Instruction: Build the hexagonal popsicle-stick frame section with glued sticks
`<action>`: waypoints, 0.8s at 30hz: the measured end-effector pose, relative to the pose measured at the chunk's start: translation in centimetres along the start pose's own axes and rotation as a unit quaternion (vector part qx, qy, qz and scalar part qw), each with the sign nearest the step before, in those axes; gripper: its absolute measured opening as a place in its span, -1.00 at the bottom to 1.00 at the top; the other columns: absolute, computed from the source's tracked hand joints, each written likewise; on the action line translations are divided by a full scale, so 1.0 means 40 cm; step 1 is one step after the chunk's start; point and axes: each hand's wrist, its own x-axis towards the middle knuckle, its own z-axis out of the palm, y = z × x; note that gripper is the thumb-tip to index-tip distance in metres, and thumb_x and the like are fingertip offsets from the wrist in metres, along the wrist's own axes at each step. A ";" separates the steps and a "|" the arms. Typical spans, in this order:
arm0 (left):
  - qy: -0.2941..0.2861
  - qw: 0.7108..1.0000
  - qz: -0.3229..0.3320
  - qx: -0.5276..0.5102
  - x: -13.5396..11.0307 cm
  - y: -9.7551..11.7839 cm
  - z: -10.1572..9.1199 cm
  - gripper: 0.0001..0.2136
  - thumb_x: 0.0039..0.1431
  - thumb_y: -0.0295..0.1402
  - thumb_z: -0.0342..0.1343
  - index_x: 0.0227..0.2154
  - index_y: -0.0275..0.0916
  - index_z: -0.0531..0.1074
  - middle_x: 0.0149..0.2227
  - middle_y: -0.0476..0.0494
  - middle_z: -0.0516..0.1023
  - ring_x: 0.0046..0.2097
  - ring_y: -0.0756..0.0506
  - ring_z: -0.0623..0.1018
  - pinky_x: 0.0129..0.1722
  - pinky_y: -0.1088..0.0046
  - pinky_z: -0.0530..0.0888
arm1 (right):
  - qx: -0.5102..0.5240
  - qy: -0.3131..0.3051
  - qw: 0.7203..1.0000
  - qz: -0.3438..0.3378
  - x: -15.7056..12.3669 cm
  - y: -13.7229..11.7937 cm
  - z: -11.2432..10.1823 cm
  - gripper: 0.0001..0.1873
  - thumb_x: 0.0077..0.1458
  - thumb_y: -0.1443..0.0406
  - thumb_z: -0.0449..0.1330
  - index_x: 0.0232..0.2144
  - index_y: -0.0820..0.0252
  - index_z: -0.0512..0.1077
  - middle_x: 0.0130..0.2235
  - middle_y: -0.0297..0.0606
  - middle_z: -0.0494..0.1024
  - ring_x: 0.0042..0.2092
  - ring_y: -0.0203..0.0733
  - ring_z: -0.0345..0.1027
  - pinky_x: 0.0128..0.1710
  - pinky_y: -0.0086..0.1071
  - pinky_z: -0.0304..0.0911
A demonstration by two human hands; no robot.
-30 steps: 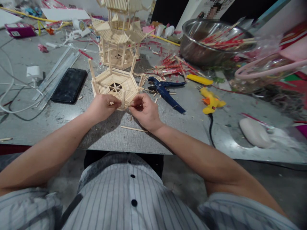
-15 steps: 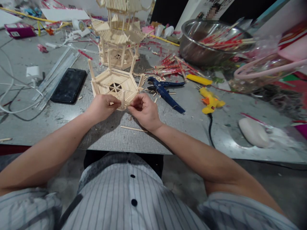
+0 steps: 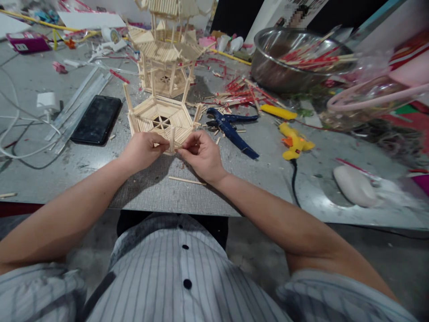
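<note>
A hexagonal base (image 3: pixel 177 117) built of pale wooden sticks lies near the table's front edge, with short posts standing at its corners and a spoked opening in the middle. My left hand (image 3: pixel 142 150) pinches the base's front rim, just left of the front post (image 3: pixel 172 139). On the other side of that post, my right hand (image 3: pixel 203 155) has thumb and forefinger closed on the rim; the exact stick between the fingertips is hidden. One loose wooden stick (image 3: pixel 187 180) lies on the table below my hands.
A tiered stick pagoda (image 3: pixel 167 51) stands behind the base. To the right lie blue cutting pliers (image 3: pixel 231 134), a yellow utility knife (image 3: pixel 279 111) and a yellow glue gun (image 3: pixel 295 142). A phone (image 3: pixel 97 120) lies left; a steel bowl (image 3: pixel 268 67) stands at back right.
Almost nothing differs. My right fingertips have shifted very slightly left along the rim; my left hand keeps its place.
</note>
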 end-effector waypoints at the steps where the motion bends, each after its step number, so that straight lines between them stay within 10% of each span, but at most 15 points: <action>1: 0.000 1.000 0.000 0.000 0.000 0.000 0.000 -0.77 0.08 -0.37 0.05 -0.34 -0.28 0.61 -0.35 -0.13 0.64 -0.33 -0.05 0.55 -0.29 0.47 0.41 | 0.001 0.000 1.000 0.002 0.000 -0.001 0.000 -0.75 -0.07 0.31 0.25 -0.39 0.09 0.21 -0.41 -0.44 0.38 -0.38 -0.34 0.34 -0.32 -0.36 0.35; 24: 0.002 1.000 0.010 0.000 0.002 -0.008 0.003 -0.77 0.08 -0.38 0.05 -0.34 -0.30 0.61 -0.35 -0.14 0.63 -0.32 -0.05 0.54 -0.29 0.47 0.40 | 0.023 0.003 1.000 0.007 0.000 -0.004 0.000 -0.75 -0.09 0.31 0.26 -0.41 0.09 0.23 -0.42 -0.45 0.39 -0.39 -0.36 0.33 -0.34 -0.38 0.33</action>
